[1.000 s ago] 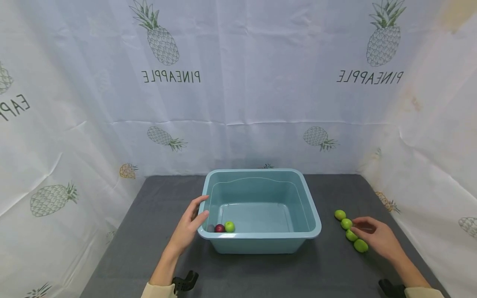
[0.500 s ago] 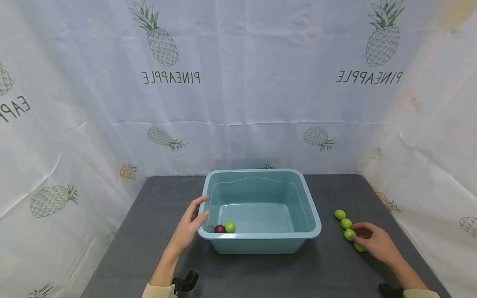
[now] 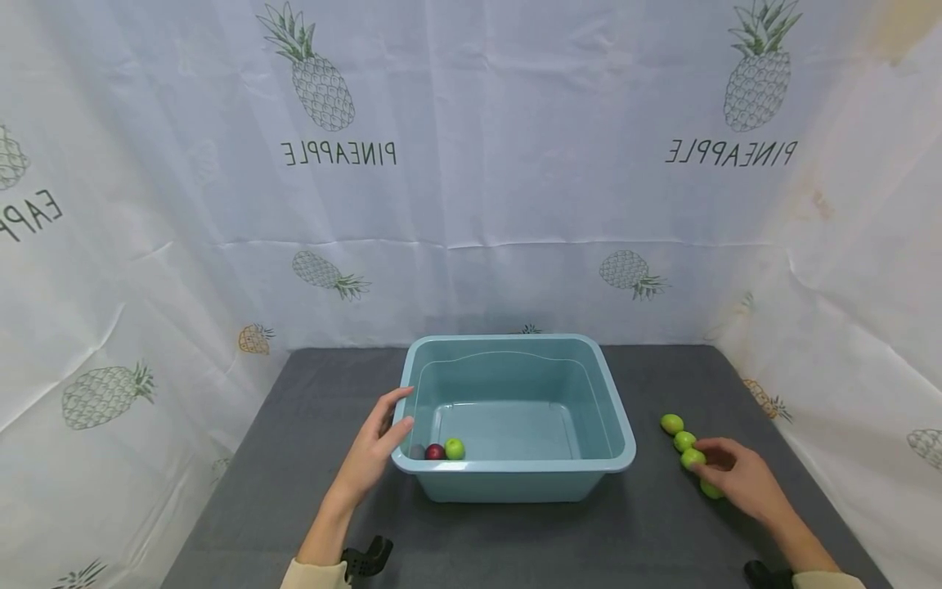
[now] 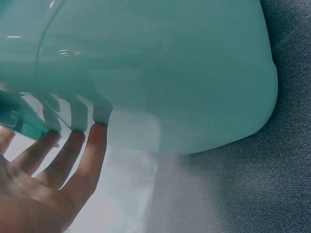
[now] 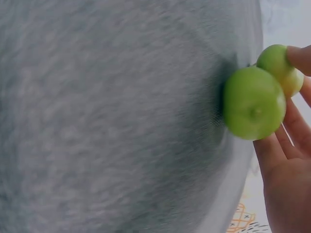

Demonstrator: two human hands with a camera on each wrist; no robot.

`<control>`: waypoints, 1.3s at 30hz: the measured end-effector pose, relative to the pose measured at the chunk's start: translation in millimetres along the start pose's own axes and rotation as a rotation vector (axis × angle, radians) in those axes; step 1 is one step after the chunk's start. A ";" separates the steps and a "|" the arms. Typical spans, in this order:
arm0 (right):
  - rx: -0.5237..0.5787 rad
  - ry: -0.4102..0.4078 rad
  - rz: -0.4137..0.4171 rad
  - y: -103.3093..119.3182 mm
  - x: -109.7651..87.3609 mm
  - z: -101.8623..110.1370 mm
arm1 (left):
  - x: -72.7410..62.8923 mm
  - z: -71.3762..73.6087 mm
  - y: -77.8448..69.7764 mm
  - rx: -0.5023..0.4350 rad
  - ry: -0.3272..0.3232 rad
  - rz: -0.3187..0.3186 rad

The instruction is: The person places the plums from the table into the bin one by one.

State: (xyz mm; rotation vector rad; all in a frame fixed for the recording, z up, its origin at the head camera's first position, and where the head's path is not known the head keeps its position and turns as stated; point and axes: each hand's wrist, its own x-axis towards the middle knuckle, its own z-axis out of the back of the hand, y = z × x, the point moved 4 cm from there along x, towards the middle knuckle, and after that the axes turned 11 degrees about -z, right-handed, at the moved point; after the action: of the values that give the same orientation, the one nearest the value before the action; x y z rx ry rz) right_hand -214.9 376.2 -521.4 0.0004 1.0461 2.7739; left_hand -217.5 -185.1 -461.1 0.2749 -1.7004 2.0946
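Observation:
My left hand (image 3: 366, 454) holds the left rim of a light blue plastic basin (image 3: 515, 466), thumb and index finger over the edge. In the left wrist view, other fingers (image 4: 95, 145) press against the basin's outer wall (image 4: 209, 97). On the right, my right hand (image 3: 743, 478) pinches a green lime (image 3: 692, 458), third in a slanting row. The nearest lime (image 3: 710, 489) is partly hidden under this hand; it looms large as the front lime (image 5: 255, 104) in the right wrist view, where my thumb touches the pinched lime (image 5: 273, 60) behind it.
Two more limes (image 3: 672, 424) lie farther back in the row. Inside the basin's front left corner sit a dark red ball-like fruit (image 3: 435, 451), a green one (image 3: 455, 448) and a greyish round thing (image 3: 417, 451). A pineapple-print curtain (image 3: 486, 204) encloses the dark grey table (image 3: 309, 409).
My right hand has moved slightly left and toward the front, over the nearest lime, and taken the third lime between thumb and fingers. The left hand and basin have stayed put.

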 end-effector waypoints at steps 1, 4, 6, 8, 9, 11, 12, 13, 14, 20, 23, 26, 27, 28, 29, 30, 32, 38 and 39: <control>0.008 -0.001 0.002 1.4 -0.5 0.9 | -0.1 -0.1 -0.1 0.000 0.001 -0.001; 0.039 -0.006 0.007 6.7 -2.0 3.7 | -0.1 -0.1 -0.1 0.000 0.003 -0.003; 0.063 -0.016 0.028 11.8 -3.1 5.9 | -0.1 -0.1 0.0 0.002 0.003 -0.002; 0.095 -0.033 0.061 17.8 -4.0 8.3 | 0.0 0.0 0.1 0.003 0.002 0.000; 0.112 -0.041 0.081 21.1 -4.6 9.2 | 0.0 0.1 0.1 0.005 0.001 0.001; 0.144 -0.061 0.127 27.9 -4.9 12.2 | 0.1 0.2 0.1 0.006 0.001 0.001; 0.162 -0.069 0.148 31.5 -5.1 13.7 | 0.1 0.3 0.1 0.006 0.000 0.001; 0.179 -0.070 0.168 34.9 -5.2 15.0 | 0.0 0.3 0.1 0.007 -0.001 0.002; 0.193 -0.071 0.184 38.1 -5.3 16.3 | 0.0 0.4 0.2 0.006 -0.002 0.002; 0.226 -0.064 0.259 55.3 -5.5 22.4 | -0.1 0.2 0.5 0.013 -0.006 0.011; 0.248 -0.055 0.286 65.7 -6.3 24.9 | -0.1 0.2 0.4 0.010 -0.008 0.014; 0.273 -0.045 0.308 76.5 -6.6 27.4 | 0.0 0.1 0.2 0.005 -0.008 0.015; 0.282 -0.039 0.313 80.0 -6.6 28.5 | 0.1 0.0 0.1 0.005 -0.008 0.015; 0.289 -0.034 0.319 83.5 -6.6 29.7 | 0.2 0.1 0.1 0.005 -0.008 0.017; 0.295 -0.027 0.326 87.0 -6.5 31.1 | 0.4 0.1 0.2 0.006 -0.008 0.019; 0.296 -0.024 0.334 90.5 -6.5 32.6 | 0.4 0.1 0.2 0.006 -0.009 0.020; 0.303 -0.016 0.351 97.9 -6.5 35.7 | 0.7 0.2 0.1 0.007 -0.009 0.023; 0.295 -0.001 0.388 118.3 -4.5 40.7 | 1.1 -0.3 -0.7 0.003 -0.009 0.025; 0.292 0.001 0.390 121.4 -4.0 40.9 | 0.9 -0.4 -0.6 0.004 -0.010 0.028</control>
State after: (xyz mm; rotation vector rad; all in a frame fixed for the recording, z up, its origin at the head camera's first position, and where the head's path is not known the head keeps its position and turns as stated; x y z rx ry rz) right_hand -228.4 312.8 -410.8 0.2686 1.5925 2.9133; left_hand -218.0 -184.5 -460.3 0.2643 -1.7152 2.1201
